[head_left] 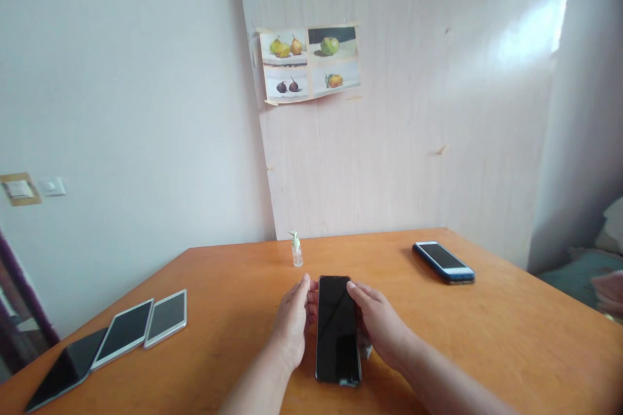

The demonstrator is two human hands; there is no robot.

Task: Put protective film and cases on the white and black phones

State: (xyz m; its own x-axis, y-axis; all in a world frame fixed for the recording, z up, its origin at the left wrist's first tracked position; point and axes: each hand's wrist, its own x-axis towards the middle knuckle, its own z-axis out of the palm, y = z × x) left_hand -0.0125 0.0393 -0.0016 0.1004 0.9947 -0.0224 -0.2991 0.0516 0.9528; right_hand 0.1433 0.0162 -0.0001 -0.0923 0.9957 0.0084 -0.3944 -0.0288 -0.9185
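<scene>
A black phone (337, 331) lies face up on the orange wooden table (487, 337), lengthwise in front of me. My left hand (292, 321) rests against its left edge, fingers stretched out along the side. My right hand (379, 324) lies against its right edge, fingertips touching the phone's top corner. Both hands flank the phone with fingers flat and extended; neither lifts it. Something small and pale shows under my right palm beside the phone, too hidden to name.
A small clear pump bottle (296, 249) stands just behind the phone. A phone in a blue case (443, 261) lies at the back right. Three more phones (124, 332) lie at the left edge. A fruit picture (310, 63) hangs on the wall panel.
</scene>
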